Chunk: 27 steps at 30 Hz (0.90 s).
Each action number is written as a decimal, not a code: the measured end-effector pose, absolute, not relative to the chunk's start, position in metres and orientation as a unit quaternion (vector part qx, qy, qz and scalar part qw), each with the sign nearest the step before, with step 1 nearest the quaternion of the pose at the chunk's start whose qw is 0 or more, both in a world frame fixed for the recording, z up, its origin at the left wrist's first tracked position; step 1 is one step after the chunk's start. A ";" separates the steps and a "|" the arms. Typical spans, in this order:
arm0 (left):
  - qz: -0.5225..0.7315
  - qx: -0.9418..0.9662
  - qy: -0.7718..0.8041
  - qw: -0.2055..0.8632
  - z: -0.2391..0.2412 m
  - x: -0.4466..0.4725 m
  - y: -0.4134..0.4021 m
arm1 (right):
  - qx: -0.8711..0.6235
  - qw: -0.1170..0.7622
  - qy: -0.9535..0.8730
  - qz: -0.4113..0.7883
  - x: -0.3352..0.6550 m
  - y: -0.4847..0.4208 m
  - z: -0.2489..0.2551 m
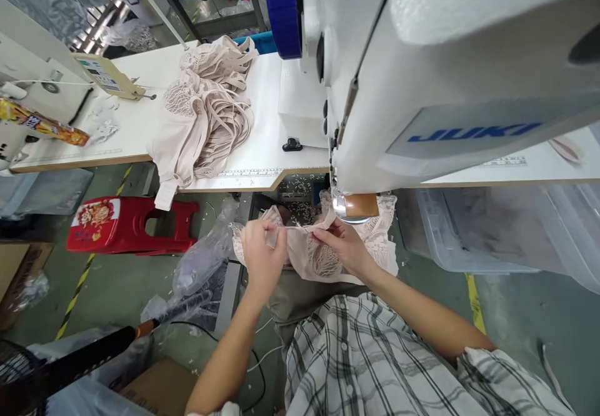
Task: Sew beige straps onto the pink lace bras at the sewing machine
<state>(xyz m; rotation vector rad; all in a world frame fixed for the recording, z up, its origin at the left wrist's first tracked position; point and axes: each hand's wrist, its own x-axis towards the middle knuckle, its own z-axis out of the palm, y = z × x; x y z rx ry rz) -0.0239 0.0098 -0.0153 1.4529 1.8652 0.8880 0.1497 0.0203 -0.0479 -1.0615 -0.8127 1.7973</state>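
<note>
White table (265, 116): pink lace garments (210, 113), sewing machine (450, 79).

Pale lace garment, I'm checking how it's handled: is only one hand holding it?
No, the left hand and right hand both hold the pale lace garment.

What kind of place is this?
Probably a sewing workshop: there's a big JUKI sewing machine, a pile of pale pink lacy pieces on a white table, and similar lacy cloth in the person's left hand and right hand.
</note>
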 end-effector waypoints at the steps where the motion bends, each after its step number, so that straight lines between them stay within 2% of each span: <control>1: 0.325 0.550 0.703 0.312 -0.018 -0.018 0.009 | -0.436 0.441 -0.377 0.688 0.150 0.018 -0.052; 4: 0.275 0.542 0.638 0.473 -0.027 0.000 0.008 | -0.454 0.441 -0.541 0.553 0.153 0.011 -0.063; 5: 0.274 0.538 0.624 0.497 -0.029 0.004 0.008 | -0.458 0.430 -0.590 0.507 0.156 0.008 -0.066; 9: 0.294 0.558 0.627 0.458 -0.028 0.012 0.006 | -0.473 0.342 -0.697 0.416 0.175 0.003 -0.067; 14: 0.276 0.602 0.601 0.448 -0.014 0.017 0.001 | -0.466 0.344 -0.755 0.307 0.191 0.008 -0.056; 19: 0.289 0.572 0.596 0.484 -0.011 0.024 0.000 | -0.495 0.315 -0.747 0.314 0.189 0.017 -0.052; 24: 0.287 0.570 0.607 0.474 -0.016 0.030 0.003 | -0.520 0.359 -0.702 0.328 0.185 0.015 -0.057; 27: 0.304 0.577 0.608 0.452 -0.016 0.039 0.007 | -0.499 0.401 -0.717 0.277 0.187 0.009 -0.059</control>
